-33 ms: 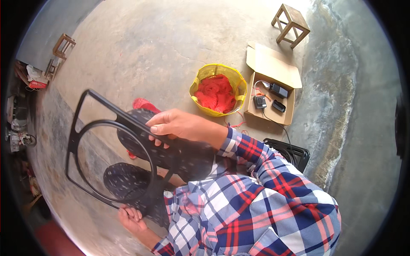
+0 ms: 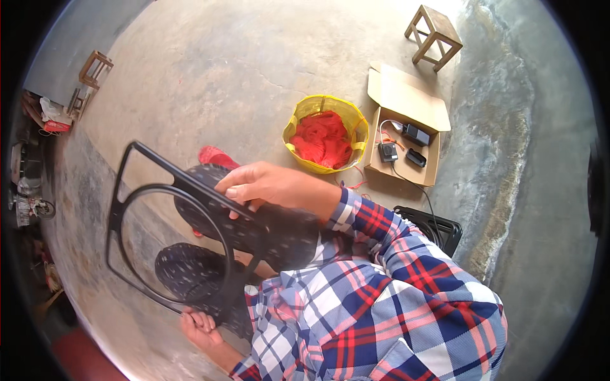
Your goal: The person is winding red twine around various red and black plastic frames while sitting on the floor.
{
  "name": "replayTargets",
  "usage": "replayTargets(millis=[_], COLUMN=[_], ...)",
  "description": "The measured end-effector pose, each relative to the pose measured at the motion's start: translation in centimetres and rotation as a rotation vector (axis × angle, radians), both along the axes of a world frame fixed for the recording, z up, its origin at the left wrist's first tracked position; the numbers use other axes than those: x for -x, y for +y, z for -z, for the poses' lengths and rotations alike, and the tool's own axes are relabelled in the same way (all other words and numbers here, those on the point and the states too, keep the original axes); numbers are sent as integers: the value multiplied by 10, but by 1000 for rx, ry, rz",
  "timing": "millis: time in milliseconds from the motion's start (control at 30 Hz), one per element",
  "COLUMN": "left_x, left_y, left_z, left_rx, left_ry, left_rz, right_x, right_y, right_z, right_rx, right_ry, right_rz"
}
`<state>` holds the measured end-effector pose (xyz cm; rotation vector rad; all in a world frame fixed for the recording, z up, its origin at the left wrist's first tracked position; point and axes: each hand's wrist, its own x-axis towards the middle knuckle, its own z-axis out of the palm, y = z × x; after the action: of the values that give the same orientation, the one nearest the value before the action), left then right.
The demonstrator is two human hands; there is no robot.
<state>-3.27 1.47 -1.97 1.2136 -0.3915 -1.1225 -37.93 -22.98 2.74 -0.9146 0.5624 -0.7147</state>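
black frame (image 2: 206, 193), near end blurred

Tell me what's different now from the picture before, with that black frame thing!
The black frame's far end has dipped slightly down the picture and to the right, toward the person's body. The left hand moved a tiny bit right with it. Nothing was picked up or let go. The right hand, yellow bag, cardboard box and wooden stool stayed put.

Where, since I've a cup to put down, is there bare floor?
The floor beyond the red shoe and left of the yellow bag looks bare. It is crowded from that bag across the open box to the black tray, and around the black frame, right hand and left hand.
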Motion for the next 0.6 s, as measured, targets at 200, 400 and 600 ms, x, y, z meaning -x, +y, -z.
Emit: replayTargets(millis=[200,400,600], left_x=[17,51,46], left_y=[50,58,58], left_z=[6,-7,-9], left_rx=[-179,-435,-415], left_ry=[22,-33,-104], left_rz=[-197,-371,-454], right_x=[93,176,173], right_y=[-64,-84,-39], right_z=[57,172,236], right_rx=[206,576,646], right_ry=[512,1321,1630], right_rz=[277,226,-314])
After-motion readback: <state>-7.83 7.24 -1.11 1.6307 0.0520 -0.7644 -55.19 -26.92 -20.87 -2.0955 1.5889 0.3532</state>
